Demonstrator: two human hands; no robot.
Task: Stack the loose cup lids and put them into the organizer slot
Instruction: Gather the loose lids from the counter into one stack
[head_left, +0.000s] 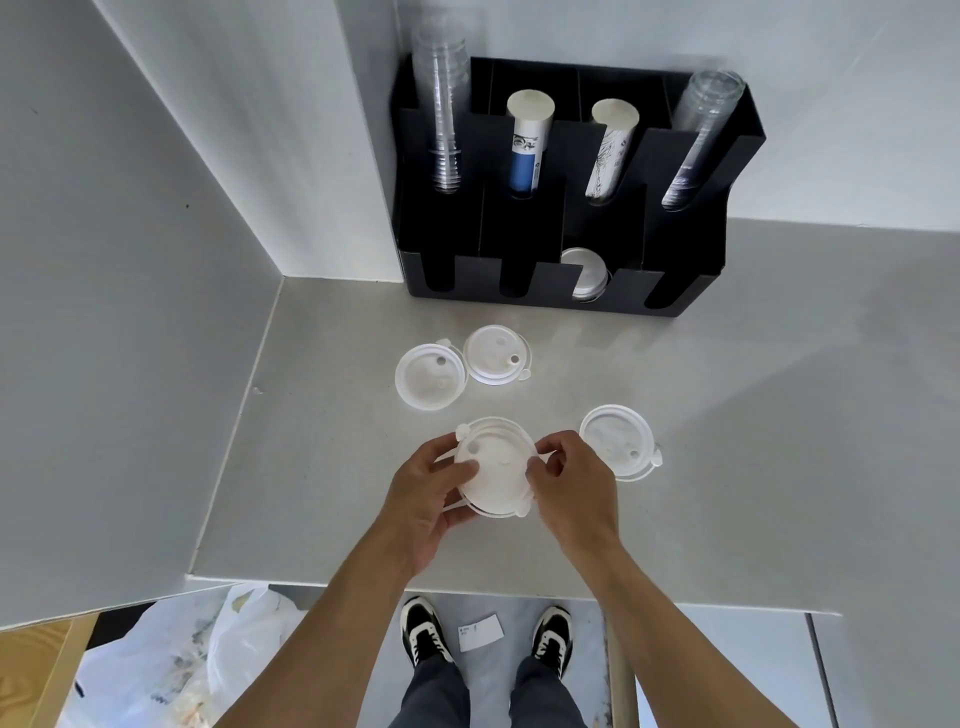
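A small stack of white cup lids (496, 467) is held just above the grey counter between both hands. My left hand (426, 499) grips its left edge with the thumb on top; my right hand (571, 483) pinches its right edge. Three loose white lids lie flat on the counter: one lid (430, 376) and a second lid (496, 355) side by side farther back, and a third lid (615, 441) just right of my right hand. The black organizer (545, 218) stands at the back, with several lids (587, 273) in a front slot.
The organizer's upper slots hold clear cup stacks (444, 114) (701, 135) and paper cup stacks (527, 140) (610, 145). A white wall panel (130, 312) borders the counter on the left. The counter's front edge (467, 590) is near my body; plastic bags (182, 665) lie on the floor.
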